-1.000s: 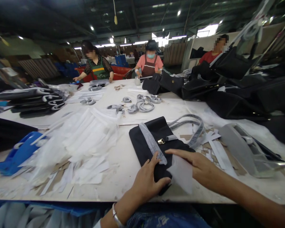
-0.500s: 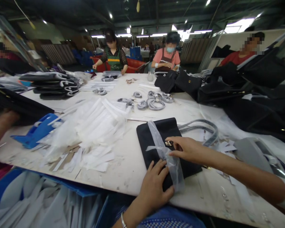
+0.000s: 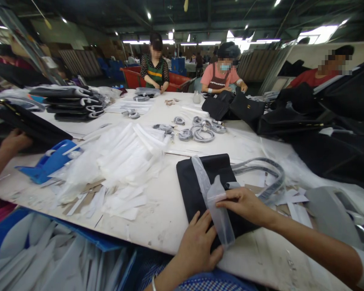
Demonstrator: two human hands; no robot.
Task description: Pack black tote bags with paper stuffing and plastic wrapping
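A black handbag (image 3: 188, 186) lies flat on the white table in front of me, its wrapped handle (image 3: 278, 173) looping to the right. A strip of translucent plastic film (image 3: 222, 226) runs across the bag, with one part folded upward. My right hand (image 3: 248, 205) pinches that film between thumb and fingers near the bag's middle. Flat on the bag's lower left rests my left hand (image 3: 198, 242), fingers spread and touching the film's edge. The bag's gold clasp is out of sight behind the film and right hand.
Left of the bag is a heap of white plastic film (image 3: 121, 157), with paper scraps and a blue tape dispenser (image 3: 50, 161). Coiled straps (image 3: 203, 133) lie beyond. Black bags (image 3: 330, 149) pile up right, behind a grey object (image 3: 339, 214). Co-workers sit around the table.
My right hand has gone from the gold clasp to the plastic film, which is now lifted and folded over the clasp's spot. My left hand stays on the bag. The view has shifted slightly.
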